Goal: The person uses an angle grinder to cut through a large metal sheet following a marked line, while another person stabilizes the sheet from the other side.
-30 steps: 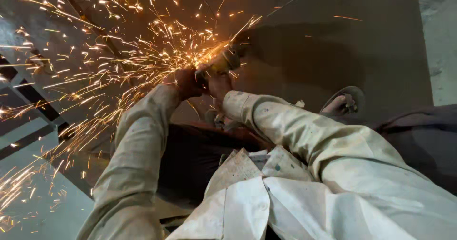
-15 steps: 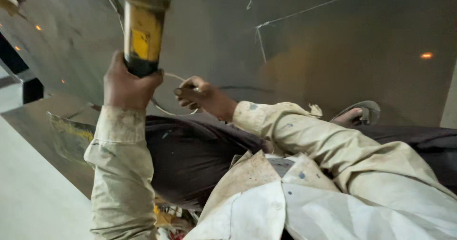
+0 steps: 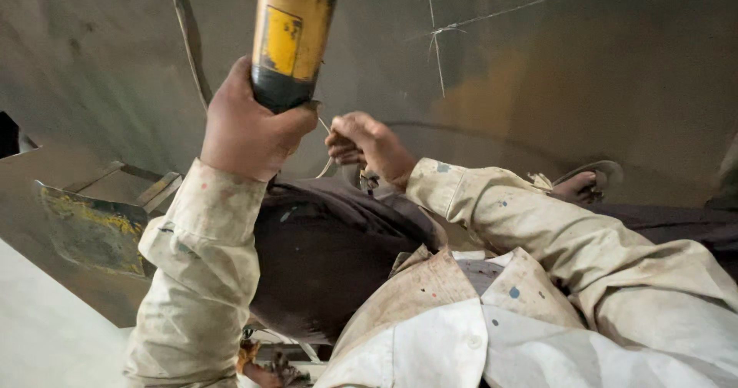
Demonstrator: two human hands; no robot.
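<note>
Gripping the black rear end of a yellow-bodied handheld power grinder, raised high toward the top edge of the view, with the left hand; fingers clenched tight round the barrel, thumb wrapped across its front. Pointing upward and slightly tilted, with the tool's head cut off by the frame. Hovering just beside and a little lower, the right hand, fingers curled round a thin pale cord or wire that loops between the two hands; cannot tell how firmly pinched. Covering both forearms, cream long sleeves, stained and dotted with paint flecks. Folded beneath the hands, a knee in dark brown trousers. Spreading behind everything, a large grey steel plate, scored with thin chalk lines and browned with a rusty patch near the middle. Resting on the plate far right, a foot in a grey sandal. Lying at the lower left, a flat rusty metal offcut with yellow markings, well apart from both hands.
</note>
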